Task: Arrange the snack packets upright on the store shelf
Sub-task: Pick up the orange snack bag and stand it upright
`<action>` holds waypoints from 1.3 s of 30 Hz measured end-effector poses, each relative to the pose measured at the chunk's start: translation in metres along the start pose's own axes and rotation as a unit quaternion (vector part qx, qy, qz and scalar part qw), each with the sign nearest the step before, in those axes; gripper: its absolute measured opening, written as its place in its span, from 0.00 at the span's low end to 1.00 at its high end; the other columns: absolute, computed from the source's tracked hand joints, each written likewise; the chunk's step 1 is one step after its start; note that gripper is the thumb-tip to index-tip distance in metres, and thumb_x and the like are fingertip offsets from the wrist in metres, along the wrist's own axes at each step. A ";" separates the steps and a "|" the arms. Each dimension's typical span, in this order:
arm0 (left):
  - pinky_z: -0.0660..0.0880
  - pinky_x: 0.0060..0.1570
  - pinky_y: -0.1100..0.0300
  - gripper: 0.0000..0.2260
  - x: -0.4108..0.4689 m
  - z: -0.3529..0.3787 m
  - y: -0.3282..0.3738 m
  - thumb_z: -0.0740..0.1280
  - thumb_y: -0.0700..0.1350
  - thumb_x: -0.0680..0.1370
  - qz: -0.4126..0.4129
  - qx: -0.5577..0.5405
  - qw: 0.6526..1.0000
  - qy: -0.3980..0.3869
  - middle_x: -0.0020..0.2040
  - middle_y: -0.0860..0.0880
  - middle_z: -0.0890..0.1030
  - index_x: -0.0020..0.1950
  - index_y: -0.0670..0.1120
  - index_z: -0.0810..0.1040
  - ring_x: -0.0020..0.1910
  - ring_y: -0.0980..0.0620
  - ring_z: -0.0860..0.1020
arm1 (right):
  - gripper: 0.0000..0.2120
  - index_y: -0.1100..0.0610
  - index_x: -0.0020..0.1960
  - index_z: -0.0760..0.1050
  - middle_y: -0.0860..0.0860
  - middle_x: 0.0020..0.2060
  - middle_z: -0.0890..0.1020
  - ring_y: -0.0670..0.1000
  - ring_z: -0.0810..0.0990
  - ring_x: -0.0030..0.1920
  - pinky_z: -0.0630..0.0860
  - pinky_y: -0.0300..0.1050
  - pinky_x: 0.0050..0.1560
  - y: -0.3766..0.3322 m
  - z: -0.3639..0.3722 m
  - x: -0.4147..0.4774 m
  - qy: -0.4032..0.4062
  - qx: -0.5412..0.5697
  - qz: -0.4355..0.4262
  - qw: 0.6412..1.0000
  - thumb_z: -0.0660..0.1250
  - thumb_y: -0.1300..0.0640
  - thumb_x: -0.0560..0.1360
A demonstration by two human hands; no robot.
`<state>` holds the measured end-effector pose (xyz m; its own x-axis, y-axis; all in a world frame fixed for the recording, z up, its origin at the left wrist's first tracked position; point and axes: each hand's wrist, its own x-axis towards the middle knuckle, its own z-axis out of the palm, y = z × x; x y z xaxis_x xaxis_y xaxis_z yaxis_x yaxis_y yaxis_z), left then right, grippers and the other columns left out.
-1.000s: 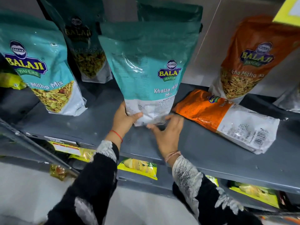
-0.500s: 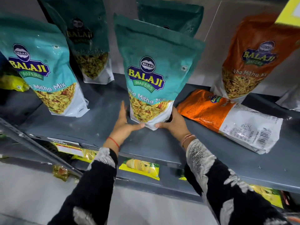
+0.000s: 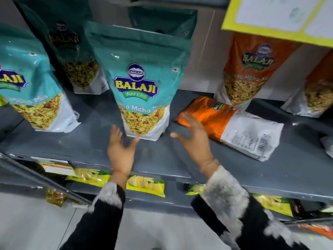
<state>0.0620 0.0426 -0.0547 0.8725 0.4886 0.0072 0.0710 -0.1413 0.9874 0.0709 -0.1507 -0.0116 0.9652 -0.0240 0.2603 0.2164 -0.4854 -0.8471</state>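
Note:
A teal Balaji snack packet [image 3: 139, 83] stands upright in the middle of the grey shelf [image 3: 180, 159], front facing me. My left hand [image 3: 121, 150] is open just below its lower left corner, thumb near the packet's base. My right hand [image 3: 195, 141] is open and blurred, off the packet, between it and an orange packet [image 3: 232, 125] that lies flat on the shelf. Another teal packet [image 3: 30, 87] stands at the left, two darker teal ones [image 3: 72, 56] stand behind. An orange packet [image 3: 252, 69] stands upright at the back right.
A yellow-edged price card [image 3: 277, 17] hangs at the top right. Another orange packet [image 3: 319, 94] stands at the far right edge. Yellow chip packets [image 3: 146, 184] lie on the lower shelf. A metal rail [image 3: 45, 179] crosses the lower left. Bare shelf surface shows in front of the packets.
The teal packet was turned front-forward and set upright. Both hands have let go of its base; my right hand has moved right toward the flat orange packet.

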 end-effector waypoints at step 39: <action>0.68 0.66 0.49 0.33 -0.060 0.225 0.075 0.73 0.33 0.65 0.068 0.057 0.928 -0.363 0.59 0.49 0.74 0.66 0.48 0.64 0.61 0.49 0.72 | 0.18 0.44 0.47 0.70 0.41 0.44 0.81 0.38 0.81 0.41 0.78 0.35 0.32 0.135 -0.192 0.006 0.107 0.175 0.063 0.977 0.73 0.60 0.66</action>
<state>0.1239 -0.1908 -0.0162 0.9699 -0.2427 -0.0187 -0.0486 -0.2686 0.9620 0.0776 -0.3838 -0.0356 0.9431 -0.2639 0.2021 0.1701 -0.1393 -0.9755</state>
